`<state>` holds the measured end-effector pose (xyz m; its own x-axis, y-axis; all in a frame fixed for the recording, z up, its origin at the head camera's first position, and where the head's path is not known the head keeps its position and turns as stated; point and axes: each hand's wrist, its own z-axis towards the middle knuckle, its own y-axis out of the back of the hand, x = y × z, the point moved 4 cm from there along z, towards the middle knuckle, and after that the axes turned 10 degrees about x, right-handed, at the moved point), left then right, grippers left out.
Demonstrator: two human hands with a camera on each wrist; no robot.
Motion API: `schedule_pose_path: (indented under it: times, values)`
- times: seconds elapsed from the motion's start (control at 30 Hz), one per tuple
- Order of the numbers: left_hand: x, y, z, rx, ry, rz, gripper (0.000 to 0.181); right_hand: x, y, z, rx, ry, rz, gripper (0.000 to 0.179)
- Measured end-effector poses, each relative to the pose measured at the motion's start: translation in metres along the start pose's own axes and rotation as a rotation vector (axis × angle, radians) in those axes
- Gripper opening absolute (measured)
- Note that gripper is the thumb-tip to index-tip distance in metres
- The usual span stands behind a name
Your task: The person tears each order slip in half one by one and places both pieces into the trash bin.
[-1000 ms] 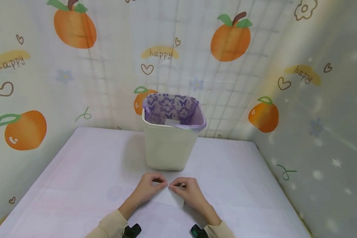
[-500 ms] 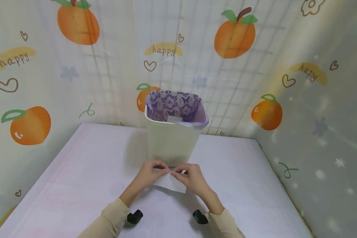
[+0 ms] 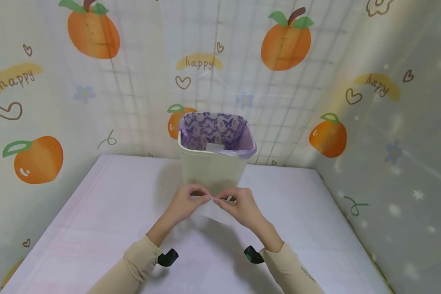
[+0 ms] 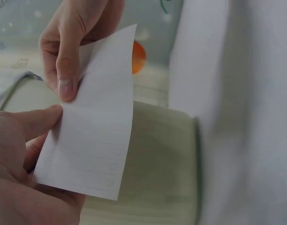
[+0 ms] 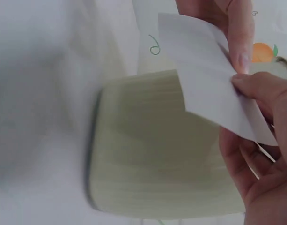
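Between my two hands a small white sheet of paper (image 4: pixel 96 117) is held up by one edge. In the left wrist view faint lines and small boxes are printed on it; a crease crosses it in the right wrist view (image 5: pixel 204 70). My left hand (image 3: pixel 185 202) pinches the edge between thumb and fingers. Close beside it, thumb tips almost meeting, my right hand (image 3: pixel 240 206) pinches the same edge. Just behind the hands stands a cream trash bin (image 3: pixel 211 165), upright, lined with a purple butterfly-print bag (image 3: pixel 214 126).
Another pale piece of paper (image 3: pixel 214 147) shows inside the bin near its front rim. A white-covered table (image 3: pixel 125 212) lies beneath, with fruit-print curtains (image 3: pixel 143 81) behind and at the sides. Dark wrist cameras (image 3: pixel 168 257) sit at both sleeves.
Both hands have lifted the paper off the table and carried it forward, nearer the bin's front. Their pinch on its edge stays the same.
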<state>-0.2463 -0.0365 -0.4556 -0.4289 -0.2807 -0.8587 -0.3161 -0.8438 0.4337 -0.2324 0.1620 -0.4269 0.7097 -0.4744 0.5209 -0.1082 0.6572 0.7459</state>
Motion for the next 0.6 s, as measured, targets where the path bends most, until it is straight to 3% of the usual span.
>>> schedule_pose_path:
  times: [0.33,0.6]
  values:
    - [-0.052,0.019,0.007,-0.009,-0.032,0.017,0.006,0.033,0.038,0.016,0.002,0.025,-0.036,0.004]
    - [-0.087,0.037,0.011,-0.030,-0.088,0.001,0.004,0.055,0.065,0.033,-0.024,0.107,-0.091,0.004]
